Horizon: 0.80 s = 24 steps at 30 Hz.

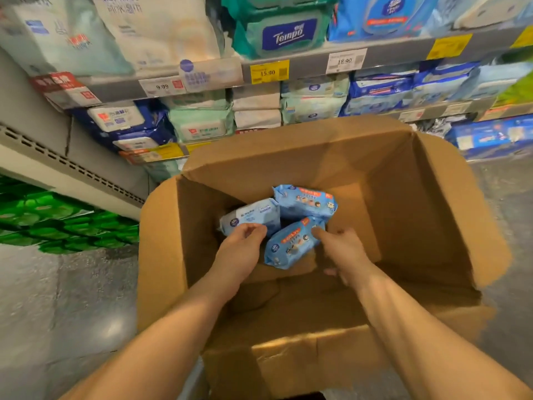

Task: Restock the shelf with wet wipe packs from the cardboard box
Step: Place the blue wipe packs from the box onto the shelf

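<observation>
An open cardboard box [403,215] stands on the floor in front of the shelf [302,64]. Three light blue wet wipe packs lie at its bottom: a pale one [253,215] on the left, one at the back [305,202], and a tilted one [291,243] in front. My left hand [242,252] is down in the box, its curled fingertips touching the pale pack. My right hand [343,252] reaches in beside the tilted pack, thumb on its right edge. Neither hand has a pack lifted.
Shelves in front hold stacked wipe packs with yellow and white price tags [269,72]. Green packages [57,223] sit low on the left. Grey tiled floor [57,298] lies left of the box. The box flaps [161,255] stand open on all sides.
</observation>
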Motion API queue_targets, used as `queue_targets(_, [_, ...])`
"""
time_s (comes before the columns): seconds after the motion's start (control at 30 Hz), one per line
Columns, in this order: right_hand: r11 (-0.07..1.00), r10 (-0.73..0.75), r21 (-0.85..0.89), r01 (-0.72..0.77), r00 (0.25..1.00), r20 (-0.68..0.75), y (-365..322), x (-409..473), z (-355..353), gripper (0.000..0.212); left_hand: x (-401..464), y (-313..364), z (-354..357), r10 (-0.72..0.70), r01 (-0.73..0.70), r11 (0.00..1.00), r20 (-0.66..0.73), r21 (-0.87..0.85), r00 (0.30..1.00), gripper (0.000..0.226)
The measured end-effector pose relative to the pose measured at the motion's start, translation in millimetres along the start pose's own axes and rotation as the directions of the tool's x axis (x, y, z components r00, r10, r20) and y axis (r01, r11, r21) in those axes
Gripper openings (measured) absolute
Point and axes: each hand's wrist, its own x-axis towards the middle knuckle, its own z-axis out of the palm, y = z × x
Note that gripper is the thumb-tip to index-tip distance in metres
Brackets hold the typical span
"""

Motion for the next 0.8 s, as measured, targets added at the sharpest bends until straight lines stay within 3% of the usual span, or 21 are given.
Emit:
queue_targets(0.07, [0.984,0.142,0.106,-0.145,0.989,0.036,2.5,26.4,20.4,0.052,10.0,-5.8,5.2,-0.030,0.030,0.999,0.000,-0.034,1.000,0.012])
queue_targets(0.17, [0.915,0.336,0.223,-0.337,0.941,0.045,7.5,70.5,52.7,0.092,23.8,-12.9,7.0,-0.092,0.093,0.990,0.016,-0.103,0.996,0.014])
queue_targets(0.33, [0.829,0.448,0.340,-0.444,0.891,0.071,77.2,195.4,103.0,0.149,40.0,-30.8,2.2,-0.178,0.178,0.961,0.021,-0.212,0.984,0.030])
queue_targets(0.43, [0.816,0.432,0.419,-0.398,0.902,0.014,80.0,191.6,110.8,0.136,41.6,-40.4,3.2,-0.208,0.208,0.948,0.026,-0.241,0.978,0.034])
queue_targets(0.63, [0.799,0.382,0.521,-0.301,0.923,-0.053,53.3,130.0,104.9,0.080,40.3,-48.5,3.1,-0.257,0.267,0.925,0.072,-0.270,0.964,0.031])
queue_targets(0.8, [0.691,0.341,0.632,-0.352,0.929,0.144,64.0,111.8,101.2,0.063,35.1,-45.1,2.3,-0.342,0.357,0.861,0.109,-0.361,0.933,0.034])
